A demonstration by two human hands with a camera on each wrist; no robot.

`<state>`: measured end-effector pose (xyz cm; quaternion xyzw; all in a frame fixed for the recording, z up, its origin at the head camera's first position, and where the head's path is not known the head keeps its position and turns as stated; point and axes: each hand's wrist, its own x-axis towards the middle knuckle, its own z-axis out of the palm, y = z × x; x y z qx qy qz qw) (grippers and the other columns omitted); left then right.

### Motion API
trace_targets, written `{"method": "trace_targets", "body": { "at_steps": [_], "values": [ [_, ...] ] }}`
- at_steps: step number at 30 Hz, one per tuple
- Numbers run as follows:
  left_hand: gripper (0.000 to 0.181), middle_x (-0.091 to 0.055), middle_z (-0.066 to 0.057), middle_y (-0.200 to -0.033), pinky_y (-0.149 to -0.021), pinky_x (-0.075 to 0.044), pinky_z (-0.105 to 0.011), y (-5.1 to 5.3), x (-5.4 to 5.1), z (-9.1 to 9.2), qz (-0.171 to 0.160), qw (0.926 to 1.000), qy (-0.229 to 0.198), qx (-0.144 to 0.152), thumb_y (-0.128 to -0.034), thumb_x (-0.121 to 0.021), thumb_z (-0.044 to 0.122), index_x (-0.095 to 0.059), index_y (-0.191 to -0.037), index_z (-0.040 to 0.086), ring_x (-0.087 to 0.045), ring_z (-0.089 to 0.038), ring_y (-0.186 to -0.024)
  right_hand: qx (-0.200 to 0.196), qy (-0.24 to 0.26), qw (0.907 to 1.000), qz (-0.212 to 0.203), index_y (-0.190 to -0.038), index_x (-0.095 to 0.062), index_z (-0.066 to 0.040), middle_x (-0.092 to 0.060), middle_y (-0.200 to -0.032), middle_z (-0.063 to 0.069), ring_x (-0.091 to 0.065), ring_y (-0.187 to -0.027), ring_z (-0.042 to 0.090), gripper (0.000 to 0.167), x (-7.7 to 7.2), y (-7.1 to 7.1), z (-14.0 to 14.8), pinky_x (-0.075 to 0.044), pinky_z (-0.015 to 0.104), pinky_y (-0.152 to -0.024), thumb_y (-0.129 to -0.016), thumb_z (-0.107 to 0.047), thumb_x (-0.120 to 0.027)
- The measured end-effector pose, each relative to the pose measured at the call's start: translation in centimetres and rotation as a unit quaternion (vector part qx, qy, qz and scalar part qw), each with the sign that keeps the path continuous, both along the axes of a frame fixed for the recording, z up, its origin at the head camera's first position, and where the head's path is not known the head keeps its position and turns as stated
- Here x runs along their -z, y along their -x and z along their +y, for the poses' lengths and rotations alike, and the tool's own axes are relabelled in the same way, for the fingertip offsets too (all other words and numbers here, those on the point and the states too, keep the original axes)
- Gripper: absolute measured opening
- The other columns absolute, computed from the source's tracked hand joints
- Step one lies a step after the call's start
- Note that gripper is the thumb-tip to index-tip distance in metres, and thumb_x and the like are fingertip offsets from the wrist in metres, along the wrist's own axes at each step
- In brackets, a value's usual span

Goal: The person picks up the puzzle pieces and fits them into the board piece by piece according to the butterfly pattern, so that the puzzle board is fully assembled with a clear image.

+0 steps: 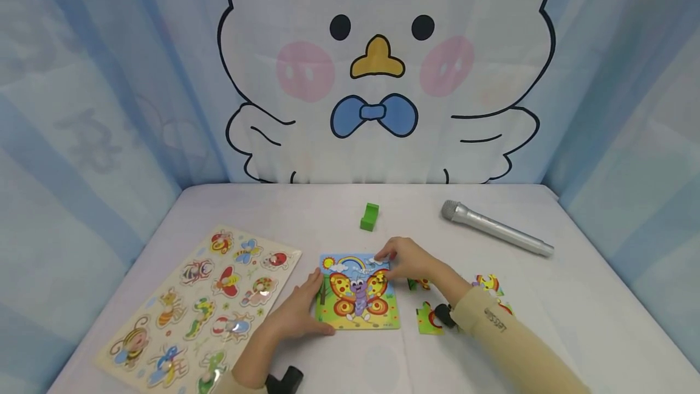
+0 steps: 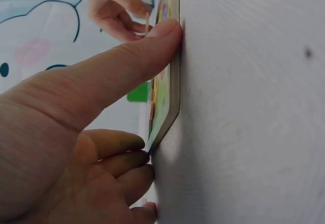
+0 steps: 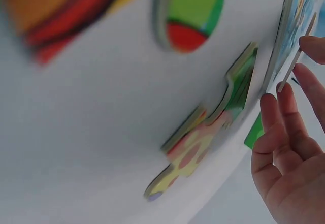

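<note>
"Well, your butterfly puzzle point(image 1: 359, 304) lies at the frame's lower centre. What are your fingers doing?"

"Your right hand point(image 1: 410, 260) pinches a thin piece point(image 3: 288, 73) by its upper-right corner; bring it level, so edges don't catch. Your left hand point(image 1: 298, 310), extended, touches the lower-left edges; brace lightly. Mind the loose pieces point(image 1: 426, 316), right of centre, under your forearm."

Beyond the right fingers point(image 1: 387, 250), a passage runs between the green block point(image 1: 369, 217) and the microphone point(image 1: 497, 228). Loose puzzle pieces point(image 1: 428, 321) obstruct nearer right; the insect board point(image 1: 186, 292) obstructs left of the left fingers point(image 1: 310, 284).
</note>
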<state>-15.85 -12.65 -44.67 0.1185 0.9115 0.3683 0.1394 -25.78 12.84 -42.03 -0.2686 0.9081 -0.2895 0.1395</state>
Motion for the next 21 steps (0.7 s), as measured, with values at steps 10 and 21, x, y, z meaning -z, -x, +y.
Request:
{"method": "trace_targets", "body": {
  "at_steps": [10,21],
  "values": [
    [0.107,-0.015,-0.022,-0.149,-0.109,-0.011,-0.053,-0.2,-0.2,0.1,0.006,1.0000,0.001,0.002,-0.0606,-0.084,0.030,-0.024,-0.141,-0.006,-0.015,-0.037,-0.135,0.002,-0.051,0.9983,0.029,-0.098,-0.071,-0.014,-0.055,-0.092,-0.001,-0.052,-0.085,0.016,0.032,0.0,-0.2,-1.3,-0.046,0.031,-0.075,-0.067,-0.013,-0.079],
    [0.106,-0.014,-0.022,-0.149,-0.109,-0.011,-0.053,-0.1,0.0,-0.1,0.007,1.0000,-0.001,0.005,-0.0616,-0.083,0.030,-0.023,-0.141,-0.006,-0.014,-0.037,-0.135,-0.006,-0.092,0.9946,0.047,-0.099,-0.072,-0.014,-0.057,-0.094,-0.001,-0.053,-0.088,0.015,0.031,0.1,-0.1,-1.8,-0.047,0.033,-0.080,-0.069,-0.016,-0.079]
  ]
}}
